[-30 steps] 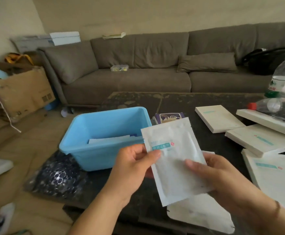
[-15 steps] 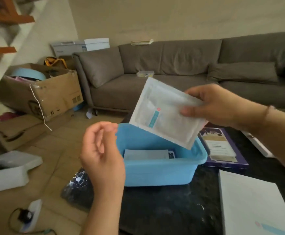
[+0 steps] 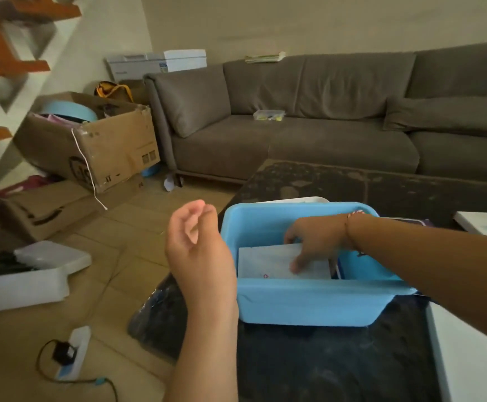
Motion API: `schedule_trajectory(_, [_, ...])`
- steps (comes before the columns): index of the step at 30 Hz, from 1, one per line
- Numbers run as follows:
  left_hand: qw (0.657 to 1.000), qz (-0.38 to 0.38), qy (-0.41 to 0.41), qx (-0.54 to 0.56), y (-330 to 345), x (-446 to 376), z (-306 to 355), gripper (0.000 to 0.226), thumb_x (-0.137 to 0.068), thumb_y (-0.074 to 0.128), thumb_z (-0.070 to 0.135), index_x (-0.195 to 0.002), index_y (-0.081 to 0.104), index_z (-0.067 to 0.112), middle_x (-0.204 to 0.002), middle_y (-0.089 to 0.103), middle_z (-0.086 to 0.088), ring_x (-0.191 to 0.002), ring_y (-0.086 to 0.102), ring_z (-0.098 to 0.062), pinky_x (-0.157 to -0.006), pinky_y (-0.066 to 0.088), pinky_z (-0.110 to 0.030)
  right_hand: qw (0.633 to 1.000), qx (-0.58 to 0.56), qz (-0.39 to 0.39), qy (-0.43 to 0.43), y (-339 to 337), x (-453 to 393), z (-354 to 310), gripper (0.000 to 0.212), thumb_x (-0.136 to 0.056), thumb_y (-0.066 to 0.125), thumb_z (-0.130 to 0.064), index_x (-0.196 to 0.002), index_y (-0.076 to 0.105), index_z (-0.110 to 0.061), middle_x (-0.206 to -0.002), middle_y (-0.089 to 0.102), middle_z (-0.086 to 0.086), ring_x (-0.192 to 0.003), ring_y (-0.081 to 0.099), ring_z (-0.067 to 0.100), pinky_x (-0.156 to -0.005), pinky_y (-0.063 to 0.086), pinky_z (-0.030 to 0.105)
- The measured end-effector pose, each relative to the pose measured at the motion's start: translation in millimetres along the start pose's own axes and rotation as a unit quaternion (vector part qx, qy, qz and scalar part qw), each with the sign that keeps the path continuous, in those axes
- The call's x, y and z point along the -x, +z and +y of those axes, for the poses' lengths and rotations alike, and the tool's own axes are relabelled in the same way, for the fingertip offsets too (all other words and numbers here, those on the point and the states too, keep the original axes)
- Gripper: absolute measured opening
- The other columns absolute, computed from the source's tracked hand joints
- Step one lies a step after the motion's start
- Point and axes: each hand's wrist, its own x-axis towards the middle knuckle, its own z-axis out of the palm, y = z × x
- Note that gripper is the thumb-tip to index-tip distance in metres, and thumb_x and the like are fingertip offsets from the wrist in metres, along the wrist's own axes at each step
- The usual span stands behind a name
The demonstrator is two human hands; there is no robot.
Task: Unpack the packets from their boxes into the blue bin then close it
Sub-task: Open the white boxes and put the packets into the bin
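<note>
While the right hand (image 3: 317,239) reaches down into the blue bin (image 3: 309,303), its fingers (image 3: 296,264) rest on a white packet (image 3: 268,264) lying flat on the bin's floor; whether they pinch it or merely press it cannot be told. Raised just left of the bin, the left hand (image 3: 199,250) holds nothing, its fingers loosely curled. The bin stands open on a dark surface (image 3: 338,367), with the edge of a white box (image 3: 483,224) at far right. A grey sofa (image 3: 309,123) lies beyond, a cardboard box (image 3: 106,152) on the floor at far left.
</note>
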Motion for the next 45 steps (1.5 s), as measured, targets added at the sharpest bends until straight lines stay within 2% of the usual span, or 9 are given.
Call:
schedule_trajectory(6, [1.000,0.003,-0.010,0.003,0.6,0.0,0.0,0.013,-0.094,0.062,0.024,-0.106,0.065,0.026,-0.109,0.065,0.013,-0.102,0.061,-0.006,-0.071,0.043,-0.019,0.952,0.296,0.080,-0.008,15.5,7.5,-3.1,0.046,-0.085,0.060,-0.059,-0.114,0.063,-0.023,-0.109,0.064,-0.001,-0.099,0.062,0.023,-0.085,0.054,0.037])
schedule_trajectory(17, [0.999,-0.011,0.042,-0.006,1.1,1.2,-3.3,0.015,-0.094,0.061,0.020,-0.108,0.065,0.022,-0.104,0.065,0.014,-0.092,0.061,0.000,-0.060,0.044,-0.004,0.963,0.259,0.021,-0.066,21.2,-2.5,-9.3,0.039,-0.097,0.051,-0.043,-0.126,0.060,-0.019,-0.124,0.062,0.003,-0.111,0.056,0.024,-0.098,0.046,0.038])
schedule_trajectory(21, [0.977,0.008,0.194,-0.089,1.7,9.6,-4.1,0.020,-0.091,0.057,0.029,-0.109,0.063,0.021,-0.111,0.065,0.008,-0.109,0.059,-0.011,-0.088,0.048,-0.023,0.952,0.288,0.054,-0.090,16.7,1.9,-6.8,0.041,-0.095,0.053,-0.046,-0.129,0.058,-0.023,-0.126,0.062,0.000,-0.114,0.057,0.024,-0.098,0.046,0.037])
schedule_trajectory(24, [0.884,-0.014,0.454,-0.111,4.9,30.1,-4.0,0.021,-0.090,0.054,0.021,-0.105,0.061,0.008,-0.107,0.060,-0.002,-0.104,0.055,-0.020,-0.091,0.043,-0.033,0.949,0.242,0.155,-0.126,-1.9,28.4,-7.0,0.045,-0.095,0.055,-0.046,-0.135,0.053,-0.026,-0.123,0.062,-0.004,-0.112,0.055,0.018,-0.095,0.041,0.031])
schedule_trajectory(26, [0.814,-0.143,0.559,-0.061,7.8,62.3,-10.0,0.012,-0.090,0.054,0.018,-0.096,0.059,0.008,-0.098,0.058,-0.004,-0.096,0.056,-0.020,-0.086,0.044,-0.038,0.947,0.173,0.217,-0.161,-12.1,60.8,-2.4,0.040,-0.093,0.058,-0.040,-0.130,0.057,-0.026,-0.108,0.065,-0.008,-0.102,0.057,0.015,-0.088,0.042,0.029])
schedule_trajectory(29, [0.753,-0.426,0.501,-0.038,5.6,117.5,-33.5,0.017,-0.090,0.062,0.024,-0.082,0.061,0.008,-0.086,0.061,-0.007,-0.079,0.056,-0.022,-0.071,0.046,-0.035,0.922,0.075,0.330,-0.186,-6.8,119.3,22.4,0.030,-0.090,0.064,-0.037,-0.119,0.065,-0.028,-0.086,0.068,-0.015,-0.080,0.063,0.007,-0.079,0.047,0.026])
schedule_trajectory(32, [0.612,-0.626,0.452,-0.169,4.8,149.5,-68.9,0.007,-0.093,0.067,0.020,-0.098,0.064,0.016,-0.107,0.061,0.001,-0.099,0.054,-0.012,-0.089,0.041,-0.019,0.891,0.000,0.428,-0.152,22.7,182.0,62.4,0.015,-0.087,0.065,-0.034,-0.102,0.067,-0.036,-0.068,0.061,-0.021,-0.067,0.061,-0.001,-0.061,0.042,0.008])
schedule_trajectory(36, [0.436,-0.680,0.507,-0.301,-8.7,149.5,-109.2,0.043,-0.099,0.056,0.025,-0.135,0.036,0.038,-0.147,0.029,0.020,-0.139,0.024,0.000,-0.118,0.027,-0.029,0.855,-0.092,0.501,-0.097,88.6,246.9,105.4,0.008,-0.084,0.066,-0.042,-0.082,0.061,-0.048,-0.066,0.065,-0.021,-0.065,0.059,-0.009,-0.052,0.038,0.001])
schedule_trajectory(45, [0.648,-0.571,0.472,-0.175,6.9,178.1,-103.5,0.017,-0.096,0.064,0.033,-0.087,0.072,0.021,-0.098,0.069,0.013,-0.096,0.060,-0.002,-0.074,0.054,-0.025,0.795,0.064,0.583,-0.158,158.8,311.4,125.3,0.018,-0.089,0.061,-0.031,-0.077,0.075,-0.032,-0.068,0.063,-0.018,-0.060,0.054,-0.001,-0.052,0.047,0.016])
